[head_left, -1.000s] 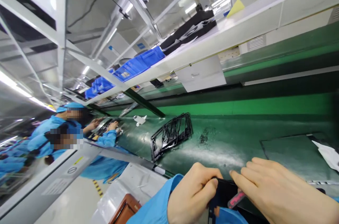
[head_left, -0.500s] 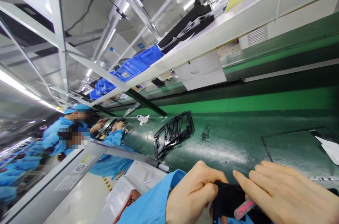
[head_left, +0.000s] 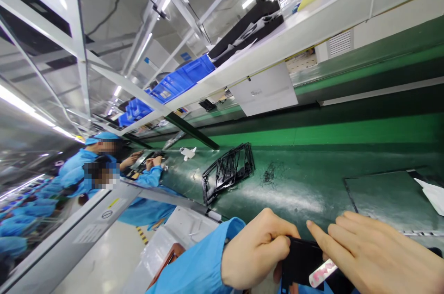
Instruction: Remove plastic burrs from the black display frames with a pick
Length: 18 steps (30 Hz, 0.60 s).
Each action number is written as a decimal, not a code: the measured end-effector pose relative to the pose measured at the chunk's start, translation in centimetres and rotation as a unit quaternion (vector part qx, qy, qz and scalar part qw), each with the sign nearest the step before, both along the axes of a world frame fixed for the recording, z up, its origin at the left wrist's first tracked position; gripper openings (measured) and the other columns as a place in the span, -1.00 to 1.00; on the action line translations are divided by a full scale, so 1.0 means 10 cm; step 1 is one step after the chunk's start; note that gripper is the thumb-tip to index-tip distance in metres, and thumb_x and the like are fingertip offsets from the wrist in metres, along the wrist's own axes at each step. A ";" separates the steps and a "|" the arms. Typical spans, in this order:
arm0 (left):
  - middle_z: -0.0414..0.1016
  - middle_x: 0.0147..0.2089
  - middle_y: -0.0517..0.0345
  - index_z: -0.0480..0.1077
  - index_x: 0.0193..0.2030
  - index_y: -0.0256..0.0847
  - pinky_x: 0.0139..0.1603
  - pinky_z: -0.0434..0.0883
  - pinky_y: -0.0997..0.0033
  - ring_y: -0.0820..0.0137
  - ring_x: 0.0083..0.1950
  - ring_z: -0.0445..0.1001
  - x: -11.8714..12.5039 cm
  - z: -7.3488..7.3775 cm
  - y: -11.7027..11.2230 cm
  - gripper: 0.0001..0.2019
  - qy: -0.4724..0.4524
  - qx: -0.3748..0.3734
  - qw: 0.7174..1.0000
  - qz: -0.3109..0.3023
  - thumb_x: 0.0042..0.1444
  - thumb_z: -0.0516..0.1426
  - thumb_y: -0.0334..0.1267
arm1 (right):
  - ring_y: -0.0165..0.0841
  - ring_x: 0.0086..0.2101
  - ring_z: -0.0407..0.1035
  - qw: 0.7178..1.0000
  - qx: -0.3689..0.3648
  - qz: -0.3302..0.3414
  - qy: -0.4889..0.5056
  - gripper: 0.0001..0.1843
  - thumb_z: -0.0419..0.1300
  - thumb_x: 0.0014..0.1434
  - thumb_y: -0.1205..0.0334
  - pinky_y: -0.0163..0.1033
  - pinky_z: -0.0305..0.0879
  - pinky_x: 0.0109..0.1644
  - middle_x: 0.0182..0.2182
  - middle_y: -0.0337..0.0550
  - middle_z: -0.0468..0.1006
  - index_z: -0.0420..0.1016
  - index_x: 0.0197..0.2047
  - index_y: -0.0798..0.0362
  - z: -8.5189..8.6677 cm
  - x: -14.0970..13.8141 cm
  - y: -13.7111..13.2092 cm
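Observation:
My left hand [head_left: 258, 250], in a blue sleeve, is closed on the edge of a black plastic frame [head_left: 301, 259] at the bottom of the view. My right hand [head_left: 374, 247] is over the frame's right part, index finger stretched out. Under its fingers is a flat pink-and-white stick [head_left: 322, 273] with a rounded end, lying against or just above the frame; the right thumb is mostly hidden. The frame's lower part is cut off by the picture edge. Beyond my hands, several thin black frames [head_left: 227, 173] lie stacked on the green bench [head_left: 291, 197].
Black scraps [head_left: 272, 173] are scattered on the bench. A white sheet [head_left: 430, 194] lies at right, a small white item [head_left: 188, 153] farther left. Blue bins [head_left: 183, 80] stand on an overhead shelf [head_left: 253, 65]. Co-workers in blue [head_left: 74, 164] work at left, beyond a grey rail [head_left: 69, 238].
The pink-and-white stick has shifted slightly right and catches the light differently, looking paler. My left hand has moved a little right, still holding the black frame.

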<state>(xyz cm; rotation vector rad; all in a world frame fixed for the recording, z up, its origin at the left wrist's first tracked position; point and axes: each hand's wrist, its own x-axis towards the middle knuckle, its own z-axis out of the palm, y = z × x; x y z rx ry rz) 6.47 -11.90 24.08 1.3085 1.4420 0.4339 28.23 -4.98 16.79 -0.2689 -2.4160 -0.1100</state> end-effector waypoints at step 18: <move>0.37 -0.61 0.22 0.39 -0.47 -0.19 -0.54 0.23 0.55 0.47 -0.59 0.34 -0.04 -0.01 -0.06 -0.86 -0.004 -0.040 0.999 0.002 0.00 0.02 -0.30 | -0.29 -0.39 0.60 1.000 0.000 -0.009 0.003 -0.35 -0.03 0.01 0.62 -0.16 0.47 -0.18 -0.41 -0.29 0.67 0.38 0.17 0.14 -0.03 0.02 -0.01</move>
